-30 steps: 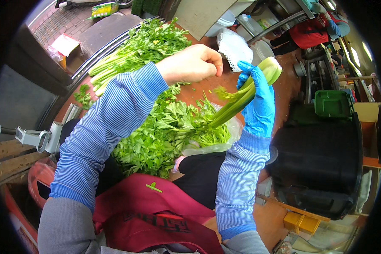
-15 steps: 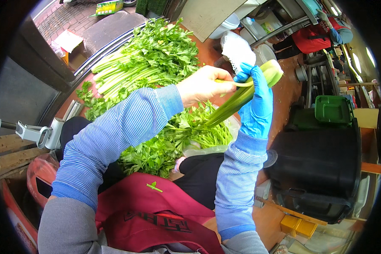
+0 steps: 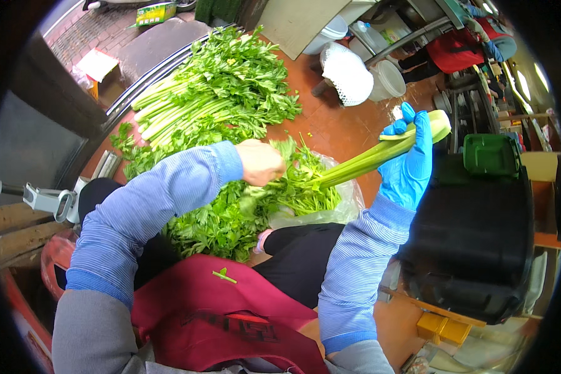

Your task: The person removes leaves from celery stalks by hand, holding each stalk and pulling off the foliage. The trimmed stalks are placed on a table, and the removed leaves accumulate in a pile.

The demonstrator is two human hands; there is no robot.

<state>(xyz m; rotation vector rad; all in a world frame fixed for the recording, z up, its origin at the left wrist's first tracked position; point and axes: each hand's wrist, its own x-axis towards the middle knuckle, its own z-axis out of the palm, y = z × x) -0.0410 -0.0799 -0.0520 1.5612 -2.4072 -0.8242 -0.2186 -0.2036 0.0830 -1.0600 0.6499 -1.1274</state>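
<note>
Right hand (image 3: 409, 163) upright around celery (image 3: 366, 160)

apron (image 3: 196, 293): dark block characters on red cloth, partly lost in folds | pack (image 3: 156, 14): green-yellow, pale print too small to read

Underfoot: red-brown floor (image 3: 321, 134).
Doorway, upper left: metal sill rail (image 3: 144, 87), dark post (image 3: 59, 93), grey panel (image 3: 31, 143) beside the post.
Outside: brick paving (image 3: 71, 37), grey slab (image 3: 159, 50) just past the rail.
Far side: pale board (image 3: 296, 25), metal shelving (image 3: 411, 40), white bucket (image 3: 389, 81).
Right: large black container (image 3: 467, 243), green tub (image 3: 489, 154).
Light: bright strips (image 3: 540, 76) upper right; daylight at the doorway.
</note>
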